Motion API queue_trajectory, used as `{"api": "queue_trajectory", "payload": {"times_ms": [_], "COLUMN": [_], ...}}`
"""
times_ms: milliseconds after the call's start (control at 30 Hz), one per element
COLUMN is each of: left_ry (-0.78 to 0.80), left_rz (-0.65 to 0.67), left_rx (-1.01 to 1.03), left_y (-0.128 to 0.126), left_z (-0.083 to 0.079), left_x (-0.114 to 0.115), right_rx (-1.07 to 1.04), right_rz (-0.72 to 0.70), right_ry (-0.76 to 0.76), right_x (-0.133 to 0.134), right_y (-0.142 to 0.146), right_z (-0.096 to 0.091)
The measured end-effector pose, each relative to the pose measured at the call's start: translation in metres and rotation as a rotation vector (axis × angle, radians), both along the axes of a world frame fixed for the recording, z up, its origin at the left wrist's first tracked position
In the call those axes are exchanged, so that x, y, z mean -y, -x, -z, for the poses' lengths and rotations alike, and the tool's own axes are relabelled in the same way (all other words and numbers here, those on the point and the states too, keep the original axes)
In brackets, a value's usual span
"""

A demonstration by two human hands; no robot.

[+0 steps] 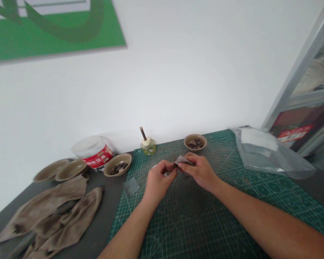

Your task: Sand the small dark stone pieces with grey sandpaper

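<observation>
Both my hands meet over the middle of a green cutting mat (pixel 194 216). My right hand (pixel 201 171) is closed on a small grey piece of sandpaper (pixel 183 160), folded over its fingertips. My left hand (pixel 159 178) is pinched shut right against that paper; what its fingers hold is too small to make out. Just beyond my hands stands a tan bowl (pixel 195 142) of small dark pieces. A second tan bowl (pixel 117 165) with dark pieces sits off the mat's left edge.
A small glass bottle (pixel 148 145) with a stick stands at the mat's far edge. A grey sandpaper square (pixel 131 186), two tan dishes (pixel 61 169), a red-labelled tub (pixel 94 153) and soiled cloths (pixel 56 212) lie left. A clear plastic bag (pixel 267 154) lies right, by a metal shelf (pixel 305 93).
</observation>
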State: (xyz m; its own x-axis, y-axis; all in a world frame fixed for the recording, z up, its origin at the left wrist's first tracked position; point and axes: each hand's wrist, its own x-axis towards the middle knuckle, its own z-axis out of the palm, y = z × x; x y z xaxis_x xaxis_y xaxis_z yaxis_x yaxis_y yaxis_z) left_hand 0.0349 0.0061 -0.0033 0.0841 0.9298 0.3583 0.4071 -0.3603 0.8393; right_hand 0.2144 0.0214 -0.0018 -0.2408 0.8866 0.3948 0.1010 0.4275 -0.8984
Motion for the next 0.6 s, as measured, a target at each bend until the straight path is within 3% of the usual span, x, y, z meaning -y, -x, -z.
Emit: {"api": "queue_trajectory", "payload": {"times_ms": [600], "left_ry": [0.018], "left_rz": [0.003], "left_rx": [0.075], "left_y": [-0.0020], "left_z": [0.0007], "left_x": [-0.0010], "right_rx": [-0.067], "right_rz": [0.001], "right_ry": [0.068], "right_x": [-0.0024], "right_y": [0.0010], "right_z": [0.0002]}}
